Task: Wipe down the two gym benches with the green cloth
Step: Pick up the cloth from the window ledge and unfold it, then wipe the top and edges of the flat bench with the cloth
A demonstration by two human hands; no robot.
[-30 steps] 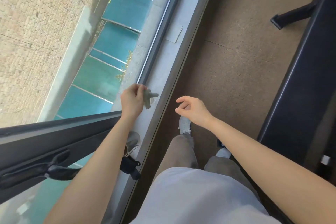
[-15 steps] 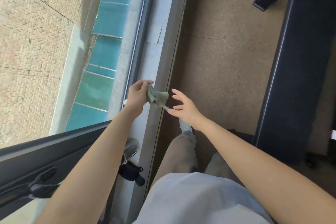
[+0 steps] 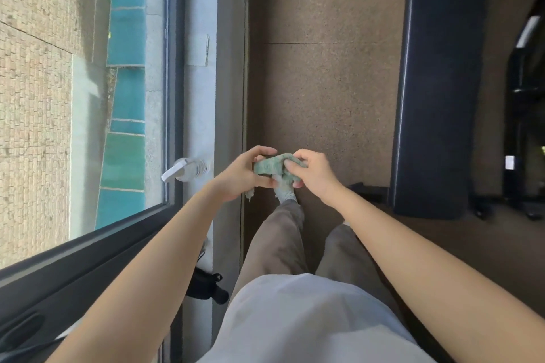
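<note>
Gripping green cloth (image 3: 272, 166): left hand (image 3: 239, 175), right hand (image 3: 317, 175) | gym bench (image 3: 439, 82) well apart, right

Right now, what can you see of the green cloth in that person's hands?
The green cloth is a small, pale green rag with a nubby, towel-like weave, bunched into a crumpled wad. The left hand grips one end and the right hand pinches the other, holding it in the air above the brown floor, near the window sill. A frayed corner seems to hang below the left hand. Only the hands touch it.
</note>
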